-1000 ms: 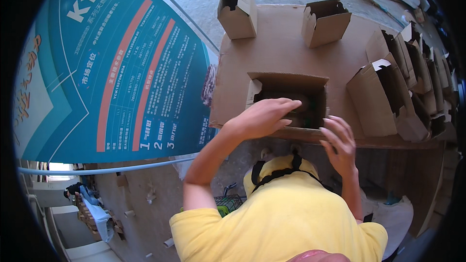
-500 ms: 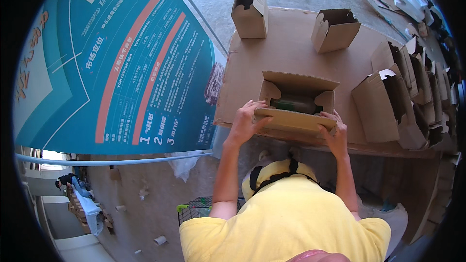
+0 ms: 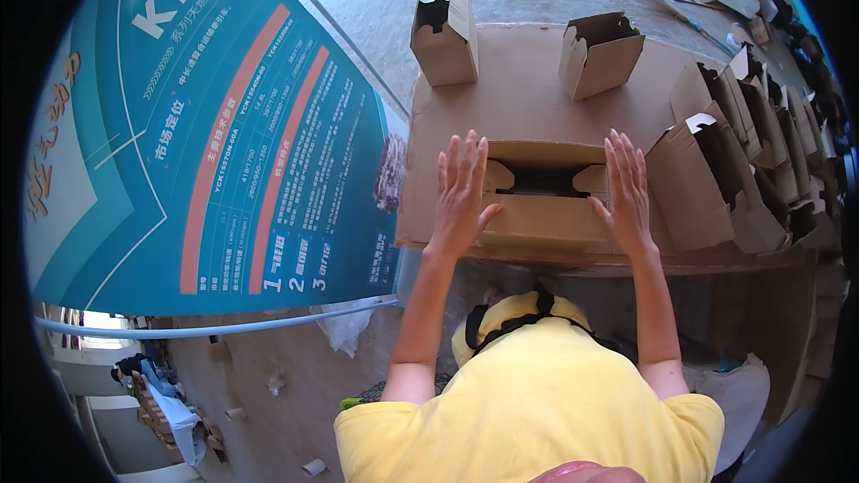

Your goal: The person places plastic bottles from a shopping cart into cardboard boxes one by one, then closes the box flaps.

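1. At the worktop's [image 3: 519, 63] near edge sits the open cardboard box [image 3: 550, 219], long axis running left to right.
2. Left hand [image 3: 461, 192] and right hand [image 3: 628, 192] flank its ends, neither clearly nearer.
3. Both are spread, thumbs inward; firm contact cannot be told.

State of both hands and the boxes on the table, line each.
Left hand: open, fingers extended.
Right hand: open, fingers extended.
Box between the hands: top open.
Far left box: upright, top open.
Far right box: upright, top open.
Front box of right-hand cluster: top open.
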The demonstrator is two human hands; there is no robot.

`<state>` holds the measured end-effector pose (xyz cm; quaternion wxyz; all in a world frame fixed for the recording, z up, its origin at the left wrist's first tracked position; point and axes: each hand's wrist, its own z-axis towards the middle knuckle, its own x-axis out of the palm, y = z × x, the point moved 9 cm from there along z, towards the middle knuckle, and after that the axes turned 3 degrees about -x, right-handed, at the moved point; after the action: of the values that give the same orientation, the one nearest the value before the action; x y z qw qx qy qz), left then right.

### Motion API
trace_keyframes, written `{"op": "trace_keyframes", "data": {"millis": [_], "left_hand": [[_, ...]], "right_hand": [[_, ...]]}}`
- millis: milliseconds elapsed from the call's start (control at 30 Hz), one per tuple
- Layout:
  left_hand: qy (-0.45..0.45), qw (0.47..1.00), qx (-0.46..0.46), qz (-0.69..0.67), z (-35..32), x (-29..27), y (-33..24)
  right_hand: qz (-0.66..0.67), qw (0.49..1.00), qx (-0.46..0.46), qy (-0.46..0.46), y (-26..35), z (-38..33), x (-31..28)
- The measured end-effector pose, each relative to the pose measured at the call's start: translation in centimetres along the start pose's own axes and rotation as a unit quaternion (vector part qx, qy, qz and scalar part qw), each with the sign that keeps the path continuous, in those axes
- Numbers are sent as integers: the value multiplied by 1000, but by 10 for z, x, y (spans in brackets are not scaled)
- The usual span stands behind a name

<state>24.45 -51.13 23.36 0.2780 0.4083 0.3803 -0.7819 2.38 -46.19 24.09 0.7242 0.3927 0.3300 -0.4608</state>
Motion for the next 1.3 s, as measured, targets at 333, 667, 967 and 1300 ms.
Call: {"op": "trace_keyframes", "data": {"millis": [333, 667, 967, 1300], "left_hand": [[52, 998, 23, -33, -16, 48, 21], [134, 990, 34, 29, -23, 56, 11], [293, 938, 153, 106, 1, 66, 6], [233, 963, 124, 54, -1, 63, -1]], "right_hand": [[44, 998, 7, 42, -5, -29, 42], [88, 995, 41, 32, -1, -46, 47], [100, 994, 34, -19, -4, -48, 51], [458, 793, 394, -76, -39, -139, 86]]}}
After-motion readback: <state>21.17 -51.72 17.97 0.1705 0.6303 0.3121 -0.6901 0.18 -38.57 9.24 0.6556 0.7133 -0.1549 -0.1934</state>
